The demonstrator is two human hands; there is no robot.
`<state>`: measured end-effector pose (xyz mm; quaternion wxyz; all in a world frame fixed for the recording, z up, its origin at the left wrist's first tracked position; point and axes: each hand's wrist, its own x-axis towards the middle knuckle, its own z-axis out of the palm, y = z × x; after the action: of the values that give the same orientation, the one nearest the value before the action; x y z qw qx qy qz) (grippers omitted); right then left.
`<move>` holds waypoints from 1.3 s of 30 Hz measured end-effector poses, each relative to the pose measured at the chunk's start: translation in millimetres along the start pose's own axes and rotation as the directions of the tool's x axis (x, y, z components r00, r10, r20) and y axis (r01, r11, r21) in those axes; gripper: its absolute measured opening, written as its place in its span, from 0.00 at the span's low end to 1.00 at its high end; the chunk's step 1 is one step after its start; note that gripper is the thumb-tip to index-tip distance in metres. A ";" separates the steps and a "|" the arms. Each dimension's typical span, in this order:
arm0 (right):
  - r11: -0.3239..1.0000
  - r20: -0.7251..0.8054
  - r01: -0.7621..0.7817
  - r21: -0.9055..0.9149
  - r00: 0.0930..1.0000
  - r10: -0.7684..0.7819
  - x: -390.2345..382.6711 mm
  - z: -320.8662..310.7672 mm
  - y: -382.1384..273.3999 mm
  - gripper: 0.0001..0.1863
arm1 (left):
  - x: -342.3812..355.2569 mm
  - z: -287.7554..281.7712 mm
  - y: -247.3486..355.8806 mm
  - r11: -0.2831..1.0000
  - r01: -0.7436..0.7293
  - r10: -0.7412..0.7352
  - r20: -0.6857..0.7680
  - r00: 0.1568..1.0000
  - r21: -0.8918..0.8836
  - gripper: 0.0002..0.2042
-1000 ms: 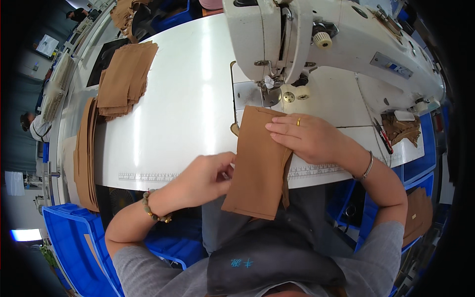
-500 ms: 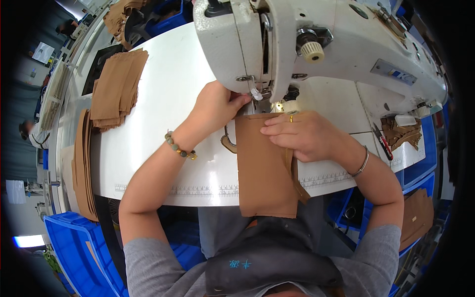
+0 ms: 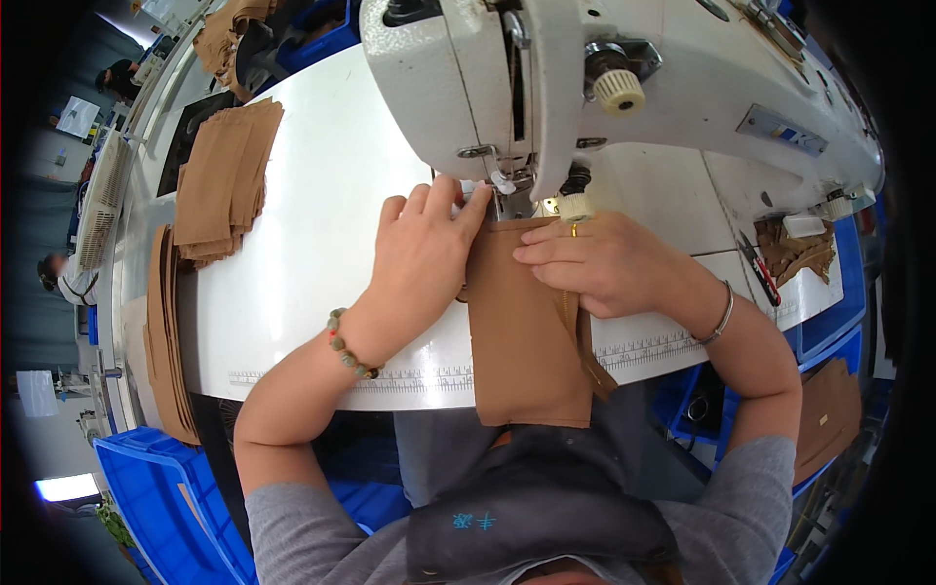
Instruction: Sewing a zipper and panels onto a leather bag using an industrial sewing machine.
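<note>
A brown fabric piece [image 3: 522, 351] lies under the sewing machine [image 3: 458, 107], its far edge at the presser foot [image 3: 507, 203] and its near end hanging over the table's front edge. My left hand [image 3: 424, 249] is at the piece's far left corner, fingers stretched and apart, the index fingertip beside the presser foot. My right hand [image 3: 604, 263] presses on the far right part of the piece, with its fingers together and closed over it. A narrow brown strip [image 3: 597, 375] runs down the piece's right edge, partly under that hand.
Brown panels are stacked [image 3: 226, 180] on the white table [image 3: 331, 166]; another stack [image 3: 171, 341] stands along its left edge. Red-handled snips [image 3: 760, 271] lie by brown scraps [image 3: 795, 253] at right. Blue crates [image 3: 171, 497] stand below. Two people are in the far left background.
My left hand has turned from a thumb-and-finger pinch near the needle to a palm-down pose, fingers extended, closer to the fabric. My right hand stays on the piece.
</note>
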<state>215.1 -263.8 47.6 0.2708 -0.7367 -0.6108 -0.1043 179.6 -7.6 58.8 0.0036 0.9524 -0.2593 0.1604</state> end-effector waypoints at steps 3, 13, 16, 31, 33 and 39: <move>1.000 -0.003 -0.018 0.012 1.000 0.018 0.5 0.3 -1.3 0.13 | 0.8 2.6 3.8 0.997 -0.030 0.034 -0.041 0.999 0.074 0.22; 0.999 0.000 -0.030 -0.010 1.000 0.030 3.7 0.0 -3.8 0.08 | 19.5 0.0 -20.1 0.996 0.084 -0.084 0.126 0.988 0.008 0.15; 0.998 0.011 -0.060 -0.021 0.998 0.060 5.8 2.2 -8.3 0.10 | 0.5 -21.7 -21.7 0.878 0.275 -0.273 0.063 0.960 -0.392 0.13; 0.981 0.065 -0.153 -0.116 0.985 0.162 9.7 13.2 -14.5 0.17 | -55.4 -48.9 -7.3 0.616 0.359 -0.041 0.427 0.903 -0.701 0.17; 0.982 0.058 -0.132 -0.136 0.988 0.141 10.4 12.3 -13.7 0.17 | -48.1 -33.3 -3.4 0.801 0.122 0.013 0.220 0.975 -0.587 0.19; 0.978 0.063 -0.122 -0.168 0.989 0.134 7.8 12.1 -12.1 0.16 | -33.7 -8.6 10.0 0.951 -0.116 0.101 -0.066 0.993 -0.285 0.26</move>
<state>203.2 -249.6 44.7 0.1926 -0.7975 -0.5612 -0.1092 144.6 1.1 55.8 0.1401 0.9216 -0.3316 0.1449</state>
